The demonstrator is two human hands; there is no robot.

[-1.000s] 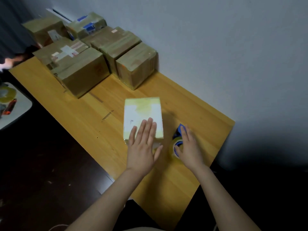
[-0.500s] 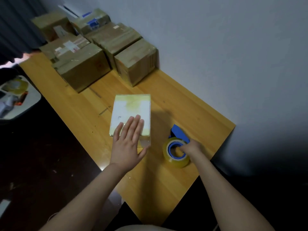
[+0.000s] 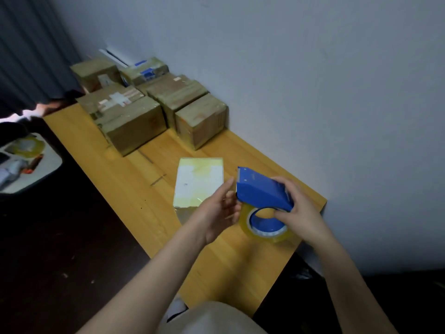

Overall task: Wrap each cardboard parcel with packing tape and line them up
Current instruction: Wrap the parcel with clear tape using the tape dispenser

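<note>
A small parcel with a white, tape-yellowed top lies in the middle of the wooden table. Just right of it, a blue tape dispenser with a roll of clear packing tape is lifted above the table. My right hand grips the dispenser by its rear end and the roll's core. My left hand is at the dispenser's front, fingers loosely extended beside the roll; whether it pinches the tape end is unclear. Neither hand touches the parcel.
Several taped brown cardboard parcels stand packed together at the table's far end against the grey wall. A white surface with tape and small items sits off the left edge. Dark floor lies left of the table.
My left hand has left the parcel's top and moved right to the dispenser. My right hand has lifted the dispenser off the table and turned it upright.
</note>
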